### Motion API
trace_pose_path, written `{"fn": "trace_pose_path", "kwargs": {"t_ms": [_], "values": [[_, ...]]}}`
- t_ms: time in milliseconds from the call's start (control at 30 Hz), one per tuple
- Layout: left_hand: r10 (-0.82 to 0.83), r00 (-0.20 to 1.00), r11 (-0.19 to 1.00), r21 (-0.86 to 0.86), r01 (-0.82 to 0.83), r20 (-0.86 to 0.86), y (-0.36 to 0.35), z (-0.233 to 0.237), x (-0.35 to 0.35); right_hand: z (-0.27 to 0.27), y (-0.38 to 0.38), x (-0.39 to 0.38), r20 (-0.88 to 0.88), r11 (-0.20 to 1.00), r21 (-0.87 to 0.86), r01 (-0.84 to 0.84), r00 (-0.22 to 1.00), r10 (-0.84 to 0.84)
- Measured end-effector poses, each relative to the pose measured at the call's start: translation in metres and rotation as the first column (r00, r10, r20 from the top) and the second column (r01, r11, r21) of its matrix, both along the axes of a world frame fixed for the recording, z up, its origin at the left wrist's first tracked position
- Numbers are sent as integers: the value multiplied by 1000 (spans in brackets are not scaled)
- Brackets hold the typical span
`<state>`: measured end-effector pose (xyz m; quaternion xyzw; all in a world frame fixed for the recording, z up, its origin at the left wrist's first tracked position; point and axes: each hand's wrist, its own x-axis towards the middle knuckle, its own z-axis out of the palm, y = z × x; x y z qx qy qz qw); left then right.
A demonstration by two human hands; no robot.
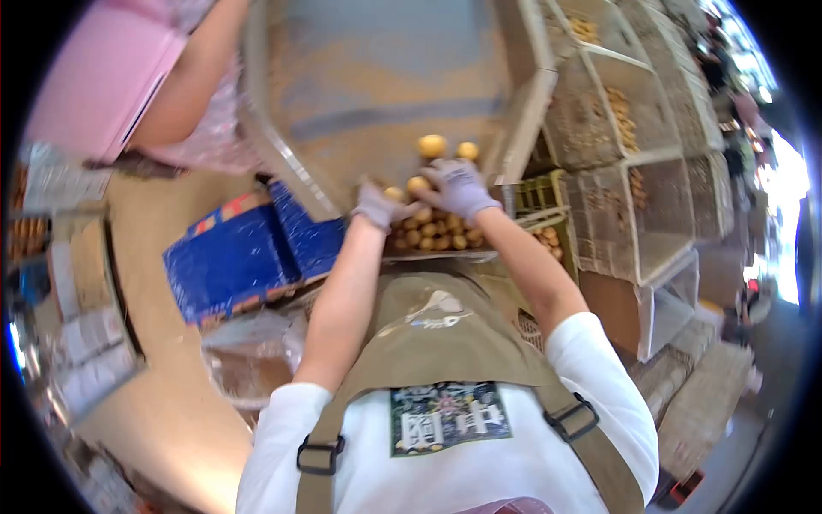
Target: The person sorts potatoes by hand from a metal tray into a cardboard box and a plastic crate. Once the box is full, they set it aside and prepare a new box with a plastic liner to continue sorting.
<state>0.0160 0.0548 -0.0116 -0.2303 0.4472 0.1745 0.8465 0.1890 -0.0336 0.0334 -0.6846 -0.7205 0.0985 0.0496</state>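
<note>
Both of my hands wear pale, whitish-lavender gloves and reach over the near end of a tray-like sorting table (385,77). My left hand (378,206) is by the table's narrowed mouth, its fingers apart and close to one small round yellow fruit or potato. To its right, my right hand (461,188) spreads its fingers beside another round yellow piece (417,184). Two more pieces, one larger (431,146) and one smaller (467,151), lie just beyond it on the dusty surface. Below my hands is a pile of brownish-yellow round pieces (432,231).
Stacked pale plastic crates (629,197), some holding yellow pieces, line the right side. A green crate (556,227) stands near my right forearm. Blue boxes (231,257) and a clear bag-lined container (253,360) sit to my left. Another person's arm (193,81) is at upper left.
</note>
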Motion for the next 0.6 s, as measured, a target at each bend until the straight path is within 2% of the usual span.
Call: {"fn": "trace_pose_path", "kwargs": {"t_ms": [33,67,100,133,167,367,400,433,533,600], "values": [[-22,998,1000,12,21,53,-1,-8,-5,-5,0,-1,-42,999,25,23,999,-22],[-55,993,998,14,54,105,-2,-16,-4,14,3,-3,-99,997,-70,36,994,-43],[-92,986,996,6,92,137,-2,-23,-1,34,0,-5,-13,996,-86,29,999,-30],[-122,980,992,-3,124,155,0,-29,4,19,-3,-1,-20,999,12,43,999,-43],[-145,977,989,-16,150,154,4,-36,7,8,-1,0,-19,999,-12,48,999,-49],[-166,985,982,-101,161,-41,18,-52,11,-8,-4,0,48,992,-105,63,997,-59],[-228,971,963,-167,213,-76,27,-71,4,-6,-3,0,42,991,-119,55,998,-51],[-200,979,963,-192,188,-48,28,-76,0,-6,-3,0,42,992,-115,57,998,-52],[-205,978,974,-89,209,45,27,-77,-11,-6,-4,1,47,992,-116,50,998,-45],[-199,980,978,-51,200,26,23,-77,-16,-6,-3,2,67,991,-129,32,997,-23]]}}
